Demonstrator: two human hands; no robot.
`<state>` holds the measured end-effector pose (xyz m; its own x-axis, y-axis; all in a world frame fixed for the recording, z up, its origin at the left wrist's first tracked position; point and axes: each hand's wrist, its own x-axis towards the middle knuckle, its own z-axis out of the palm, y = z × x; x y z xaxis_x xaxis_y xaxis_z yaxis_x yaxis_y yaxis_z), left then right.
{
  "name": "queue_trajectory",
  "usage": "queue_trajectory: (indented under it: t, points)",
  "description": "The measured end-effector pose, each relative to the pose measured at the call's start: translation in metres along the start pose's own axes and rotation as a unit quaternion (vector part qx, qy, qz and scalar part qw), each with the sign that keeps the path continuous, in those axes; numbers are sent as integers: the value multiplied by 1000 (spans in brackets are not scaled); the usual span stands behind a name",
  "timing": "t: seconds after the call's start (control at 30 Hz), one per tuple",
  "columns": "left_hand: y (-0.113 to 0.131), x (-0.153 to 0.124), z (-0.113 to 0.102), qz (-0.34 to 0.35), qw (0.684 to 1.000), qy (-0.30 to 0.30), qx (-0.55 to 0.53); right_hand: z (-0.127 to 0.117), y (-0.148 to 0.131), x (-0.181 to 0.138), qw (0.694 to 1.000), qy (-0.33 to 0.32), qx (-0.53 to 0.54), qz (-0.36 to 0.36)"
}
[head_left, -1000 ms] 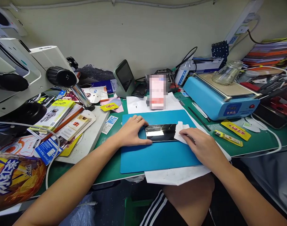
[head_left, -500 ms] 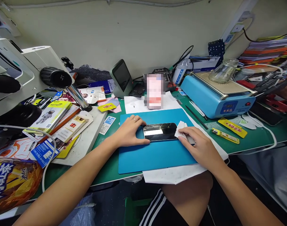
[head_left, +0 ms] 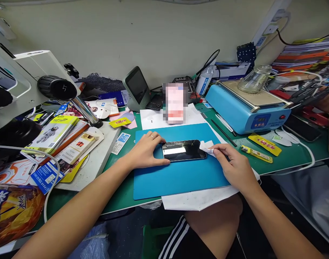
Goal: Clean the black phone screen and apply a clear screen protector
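Note:
A black smartphone (head_left: 182, 151) lies flat, its glossy screen facing up, on a blue mat (head_left: 177, 181). My left hand (head_left: 147, 150), with a ring on one finger, grips the phone's left end, thumb along the near edge and fingers at the far edge. At the right end, my right hand (head_left: 234, 163) pinches a crumpled white wipe (head_left: 206, 146) between thumb and fingers. Part of the wipe rests against the phone's far right corner, which it partly hides.
White paper (head_left: 199, 199) sticks out under the mat. Behind stand a blurred lit phone (head_left: 175, 104) and a small display (head_left: 138, 86). A blue heating machine (head_left: 242, 111) carrying a glass jar (head_left: 254, 81) is at right. A microscope (head_left: 51, 79) and piled booklets (head_left: 55, 133) fill the left.
My right hand has drawn slightly right, and the wipe has shifted off the phone's right end, uncovering its near right corner. My left hand keeps its hold. The camera view shifted slightly.

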<state>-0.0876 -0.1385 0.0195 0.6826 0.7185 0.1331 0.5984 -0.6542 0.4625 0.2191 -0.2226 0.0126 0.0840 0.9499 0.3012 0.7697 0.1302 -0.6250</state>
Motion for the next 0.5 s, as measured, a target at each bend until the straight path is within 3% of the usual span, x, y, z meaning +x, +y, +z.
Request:
queue_trajectory:
  t: [0.33, 0.5]
  points:
    - [1, 1, 0, -7, 1000, -4, -3, -2, 1, 2, 996, -77, 30, -31]
    - [0, 1, 1, -4, 1000, 0, -1, 0, -4, 5, 991, -104, 13, -80]
